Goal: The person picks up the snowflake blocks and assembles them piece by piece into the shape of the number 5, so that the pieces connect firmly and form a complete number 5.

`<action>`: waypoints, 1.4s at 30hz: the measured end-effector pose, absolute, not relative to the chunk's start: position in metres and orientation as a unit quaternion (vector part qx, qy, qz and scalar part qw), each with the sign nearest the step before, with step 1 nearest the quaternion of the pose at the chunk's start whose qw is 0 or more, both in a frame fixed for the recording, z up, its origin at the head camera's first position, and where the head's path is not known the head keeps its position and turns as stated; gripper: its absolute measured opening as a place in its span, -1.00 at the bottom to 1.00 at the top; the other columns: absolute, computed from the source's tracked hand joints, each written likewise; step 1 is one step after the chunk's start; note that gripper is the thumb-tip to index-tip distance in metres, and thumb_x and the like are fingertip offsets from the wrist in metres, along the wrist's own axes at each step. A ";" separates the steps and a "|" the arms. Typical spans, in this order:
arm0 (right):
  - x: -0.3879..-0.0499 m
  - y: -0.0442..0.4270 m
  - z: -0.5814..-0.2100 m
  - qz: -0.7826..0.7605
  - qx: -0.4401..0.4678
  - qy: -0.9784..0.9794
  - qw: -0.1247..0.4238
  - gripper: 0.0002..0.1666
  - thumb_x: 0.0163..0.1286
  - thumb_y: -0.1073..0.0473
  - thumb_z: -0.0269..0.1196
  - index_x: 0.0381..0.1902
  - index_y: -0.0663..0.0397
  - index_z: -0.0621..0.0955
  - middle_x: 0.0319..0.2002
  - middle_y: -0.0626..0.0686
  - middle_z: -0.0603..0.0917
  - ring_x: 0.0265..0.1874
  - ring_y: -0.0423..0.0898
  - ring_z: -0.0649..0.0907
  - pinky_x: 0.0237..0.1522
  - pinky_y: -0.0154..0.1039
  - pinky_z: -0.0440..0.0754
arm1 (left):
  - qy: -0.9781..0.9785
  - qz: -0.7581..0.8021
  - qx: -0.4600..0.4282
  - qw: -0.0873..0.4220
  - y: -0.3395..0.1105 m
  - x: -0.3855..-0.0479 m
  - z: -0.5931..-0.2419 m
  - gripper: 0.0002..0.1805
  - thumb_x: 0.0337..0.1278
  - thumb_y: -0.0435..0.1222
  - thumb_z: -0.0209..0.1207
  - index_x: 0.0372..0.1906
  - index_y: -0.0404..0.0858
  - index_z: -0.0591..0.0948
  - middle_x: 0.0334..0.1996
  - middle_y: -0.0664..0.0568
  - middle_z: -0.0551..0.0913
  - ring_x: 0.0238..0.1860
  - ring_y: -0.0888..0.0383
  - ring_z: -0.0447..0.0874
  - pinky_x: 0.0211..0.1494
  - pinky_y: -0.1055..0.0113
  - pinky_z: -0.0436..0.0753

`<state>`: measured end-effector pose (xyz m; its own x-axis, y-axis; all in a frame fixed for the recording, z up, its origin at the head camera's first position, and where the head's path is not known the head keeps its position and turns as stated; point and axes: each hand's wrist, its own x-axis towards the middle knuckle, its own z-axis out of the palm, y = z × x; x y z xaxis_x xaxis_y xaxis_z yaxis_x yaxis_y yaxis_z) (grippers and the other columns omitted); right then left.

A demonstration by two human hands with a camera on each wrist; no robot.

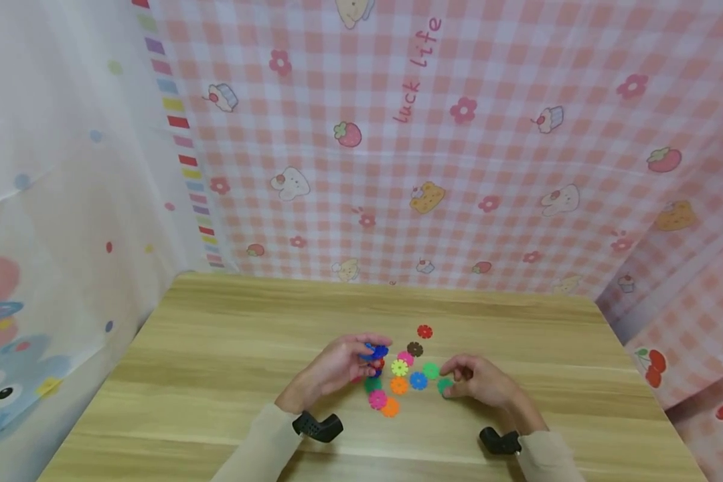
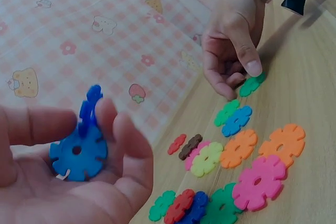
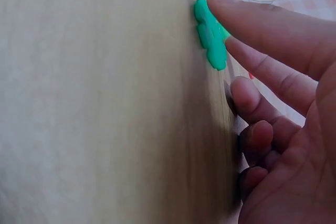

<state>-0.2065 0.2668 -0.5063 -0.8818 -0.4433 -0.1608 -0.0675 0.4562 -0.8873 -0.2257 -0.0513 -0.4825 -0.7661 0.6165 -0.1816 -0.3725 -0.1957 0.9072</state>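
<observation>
My left hand (image 1: 336, 365) holds two joined flower-shaped discs above the table. In the left wrist view one is a lighter blue disc (image 2: 90, 161), and a dark blue disc (image 2: 93, 99) stands upright in its upper edge, between thumb and fingers. At the right side of the scattered discs, my right hand (image 1: 485, 383) has thumb and index finger at the edges of a green disc (image 3: 211, 35), pinching it near the tabletop. The other fingers of that hand are curled. Beside it lie a lighter green disc (image 1: 430, 370) and a blue disc (image 1: 418, 381).
Several loose discs lie on the wooden table (image 1: 229, 375) between the hands: red (image 1: 424, 331), brown (image 1: 415, 349), yellow (image 1: 399, 367), orange (image 1: 389, 407) and pink (image 1: 377, 399). A checked pink curtain (image 1: 397, 161) hangs behind the table's far edge.
</observation>
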 end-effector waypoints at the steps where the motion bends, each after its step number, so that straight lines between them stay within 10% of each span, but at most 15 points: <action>1: -0.206 0.266 -0.507 -0.499 -0.153 0.832 0.187 -0.59 0.14 0.24 0.48 -0.08 0.27 0.63 -0.34 0.10 0.46 -0.38 -0.13 0.38 -0.36 -0.39 0.35 | 0.550 0.763 0.109 0.320 -0.051 -0.225 -0.483 -0.49 0.29 -0.47 -0.10 0.33 -0.55 0.34 0.16 -0.21 0.41 -0.20 0.13 0.46 -0.10 0.40 0.55; 42: -0.207 0.254 -0.502 -0.481 -0.116 0.862 0.106 -0.86 0.31 0.40 0.25 -0.17 0.21 0.61 -0.38 0.05 0.60 -0.52 -0.14 0.51 -0.51 -0.36 0.50 | 0.686 0.689 0.146 0.184 -0.049 -0.223 -0.469 -0.59 0.31 -0.19 0.24 0.18 -0.28 0.60 0.09 -0.20 0.62 0.12 -0.19 0.59 0.28 -0.07 0.51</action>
